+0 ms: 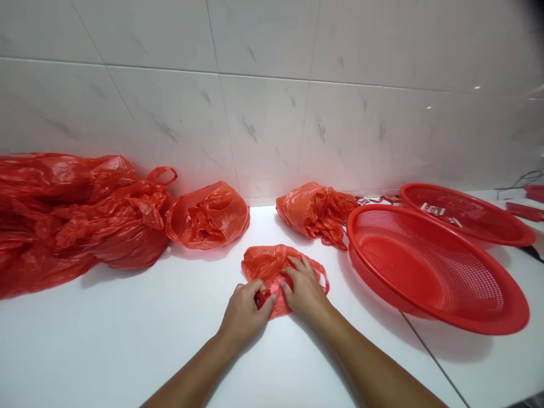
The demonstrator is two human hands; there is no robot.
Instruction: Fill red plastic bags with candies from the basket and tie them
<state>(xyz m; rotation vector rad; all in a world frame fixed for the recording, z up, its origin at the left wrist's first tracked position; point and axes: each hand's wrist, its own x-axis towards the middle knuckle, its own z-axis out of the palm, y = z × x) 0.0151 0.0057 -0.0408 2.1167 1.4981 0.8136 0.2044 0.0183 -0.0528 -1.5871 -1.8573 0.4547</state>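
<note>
Left hand [245,314], fingers curled into crumpled red plastic carrier bag [266,266]; right hand [304,286] just beside, fingers spread on top, pinning bag to white countertop [127,340]. Bunched red plastic bags [63,226] lie along marble-look tile wall [263,113], round red mesh basket [480,324] off to right.

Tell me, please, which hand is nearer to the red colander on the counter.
Right. The right hand sits left of the red colander, not touching it; the left hand lies farther left.

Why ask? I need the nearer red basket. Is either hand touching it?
No, the left hand and right hand press a crumpled plastic bag, apart from the red mesh basket.
</note>
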